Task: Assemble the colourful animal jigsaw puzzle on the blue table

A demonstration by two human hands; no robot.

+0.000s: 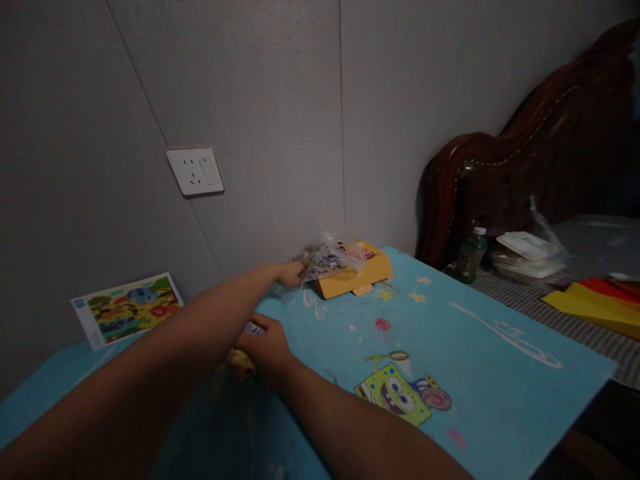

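My left hand (291, 273) reaches across to the back of the table, its fingers closed at the near left side of a clear plastic bag (325, 263) with dark-patterned contents. The bag lies partly over an orange-yellow cardboard piece (373, 270) with a printed picture. Below my left forearm, my right hand (269, 343) is curled around something with a whitish, shiny bit showing between the fingers; most of it is hidden. Beside that hand, a yellowish object (242, 363) shows in the shadow, its kind unclear.
A light blue cartoon-printed cover (480, 373) lies on the table. At left, an animal picture card (135, 310) rests near the wall under a socket (196, 171). Right of the table are a bottle (471, 255), plastic-wrapped containers (530, 253), yellow sheets (590, 307) and a dark headboard (520, 147).
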